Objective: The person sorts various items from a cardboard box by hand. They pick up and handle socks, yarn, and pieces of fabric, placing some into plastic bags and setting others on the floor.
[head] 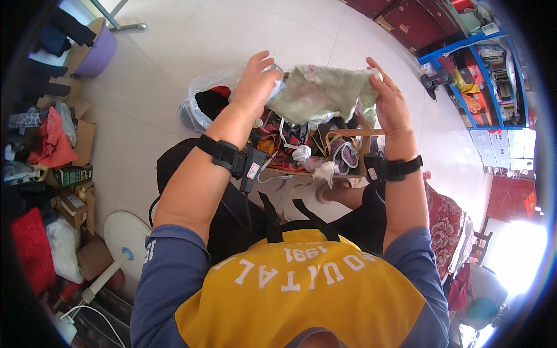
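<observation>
A pale green patterned cloth (324, 93) is held up above an open cardboard box (364, 158), slightly blurred. My right hand (391, 102) pinches its right end between thumb and fingers. Beside the cloth's left end is my left hand (257, 82), fingers raised, with a shiny clear or bluish piece of plastic (276, 82) at its palm side. Whether the left hand grips the plastic or cloth is hidden. Inside the box lie a purple-grey shoe or slipper (344, 155), a white crumpled bundle (301, 152), straps and mixed small items.
A clear plastic bag (196, 102) with dark and red fabric stands left of the box. Further left are a purple basin (98, 54), cardboard boxes (85, 143) and a white round-based stand (126, 235). Blue shelving (476, 65) and a floral-covered seat (444, 226) are at right.
</observation>
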{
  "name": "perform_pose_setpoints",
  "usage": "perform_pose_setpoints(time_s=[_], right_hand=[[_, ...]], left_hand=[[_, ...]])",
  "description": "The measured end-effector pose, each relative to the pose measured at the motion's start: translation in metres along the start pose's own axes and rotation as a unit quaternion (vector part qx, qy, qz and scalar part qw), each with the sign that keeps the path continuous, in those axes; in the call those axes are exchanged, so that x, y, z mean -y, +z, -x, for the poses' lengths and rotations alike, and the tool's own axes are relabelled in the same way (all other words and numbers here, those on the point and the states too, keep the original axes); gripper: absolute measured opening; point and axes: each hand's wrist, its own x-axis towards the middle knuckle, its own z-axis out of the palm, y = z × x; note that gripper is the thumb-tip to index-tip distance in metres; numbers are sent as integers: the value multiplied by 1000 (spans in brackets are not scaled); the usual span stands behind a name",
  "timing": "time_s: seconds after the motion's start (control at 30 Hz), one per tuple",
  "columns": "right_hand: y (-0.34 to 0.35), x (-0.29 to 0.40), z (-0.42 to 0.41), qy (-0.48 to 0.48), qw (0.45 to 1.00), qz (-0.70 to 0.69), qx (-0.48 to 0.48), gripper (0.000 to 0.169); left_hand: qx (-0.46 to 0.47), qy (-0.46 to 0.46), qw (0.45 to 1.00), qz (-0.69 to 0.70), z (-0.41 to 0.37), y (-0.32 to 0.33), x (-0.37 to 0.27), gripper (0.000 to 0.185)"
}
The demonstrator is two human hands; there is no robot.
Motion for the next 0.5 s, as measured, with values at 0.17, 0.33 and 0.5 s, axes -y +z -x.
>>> perform_pose_setpoints(time_s=[0.17, 0.33, 0.5], right_hand=[[49, 6, 8, 18, 997, -67, 38, 22], [56, -5, 6, -5, 996, -78, 47, 18], [28, -42, 0, 141, 982, 121, -41, 30]], left_hand=[[140, 182, 944, -236, 23, 27, 7, 90], [256, -45, 961, 92, 22, 23, 0, 43], [86, -174, 930, 312, 13, 19, -6, 35]])
